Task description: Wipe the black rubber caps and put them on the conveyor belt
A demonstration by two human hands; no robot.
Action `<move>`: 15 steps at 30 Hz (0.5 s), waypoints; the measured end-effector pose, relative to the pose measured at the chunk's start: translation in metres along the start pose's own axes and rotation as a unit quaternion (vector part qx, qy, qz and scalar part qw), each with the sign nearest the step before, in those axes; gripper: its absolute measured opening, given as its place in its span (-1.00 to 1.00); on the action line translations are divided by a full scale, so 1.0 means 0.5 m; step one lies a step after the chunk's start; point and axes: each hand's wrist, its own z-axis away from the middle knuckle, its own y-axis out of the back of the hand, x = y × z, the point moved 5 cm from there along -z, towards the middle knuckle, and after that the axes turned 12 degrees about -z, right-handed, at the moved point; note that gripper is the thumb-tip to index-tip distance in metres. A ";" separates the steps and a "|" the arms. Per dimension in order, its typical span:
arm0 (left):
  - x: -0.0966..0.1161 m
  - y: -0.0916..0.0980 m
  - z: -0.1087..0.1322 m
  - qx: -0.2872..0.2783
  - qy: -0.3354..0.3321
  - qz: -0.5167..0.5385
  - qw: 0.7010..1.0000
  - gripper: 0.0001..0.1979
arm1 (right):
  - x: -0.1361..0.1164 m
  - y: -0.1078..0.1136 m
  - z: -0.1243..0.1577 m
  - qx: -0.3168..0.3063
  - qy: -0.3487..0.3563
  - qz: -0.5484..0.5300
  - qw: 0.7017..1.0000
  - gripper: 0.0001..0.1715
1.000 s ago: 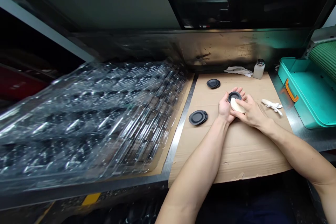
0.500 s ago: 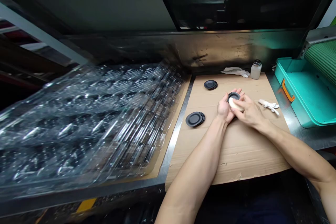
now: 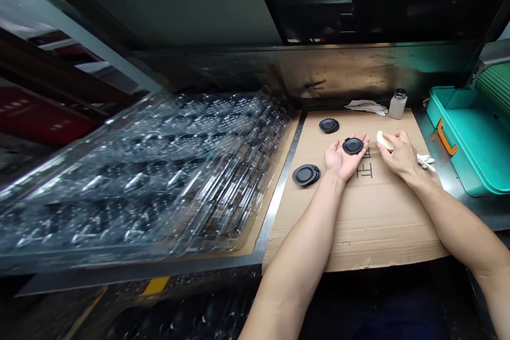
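My left hand [image 3: 338, 163] lies palm up over the cardboard, fingers spread, and a black oval plastic part [image 3: 353, 145] rests on its fingers. Pinched between the thumb and fingers of my right hand [image 3: 404, 155] is a cream-white pad [image 3: 383, 139], held to the right of the part and apart from it. Left of my hands lie two small stacks of similar black oval parts, the nearer stack [image 3: 306, 175] and the farther stack [image 3: 329, 125]. A white cloth piece [image 3: 427, 161] shows partly behind my right wrist.
A cardboard sheet [image 3: 358, 228] with dark pen marks covers the bench. Stacked clear plastic trays [image 3: 159, 170] fill the left side. At the back are a white glove [image 3: 366, 107] and a dark-capped bottle [image 3: 397, 105]. A teal bin [image 3: 464, 164] with an orange handle stands right.
My right hand has drawn the pad away from the black part, off to the right. My left hand has opened flatter beneath the part. The view has shifted slightly left.
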 end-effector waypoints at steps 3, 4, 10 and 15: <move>0.003 0.000 0.004 -0.006 -0.002 -0.007 1.000 -0.56 | 0.007 -0.002 -0.001 -0.005 -0.008 0.005 1.000 -0.43; 0.004 -0.001 0.004 -0.006 -0.003 -0.010 1.000 -0.56 | 0.011 -0.001 -0.003 -0.003 -0.010 0.006 1.000 -0.43; 0.006 -0.003 0.007 -0.005 -0.007 -0.024 1.000 -0.59 | 0.010 -0.011 -0.002 -0.022 0.012 0.000 1.000 -0.41; 0.002 -0.017 0.013 0.010 -0.062 -0.114 0.991 -0.62 | -0.003 -0.025 0.008 -0.052 0.028 0.002 0.998 -0.45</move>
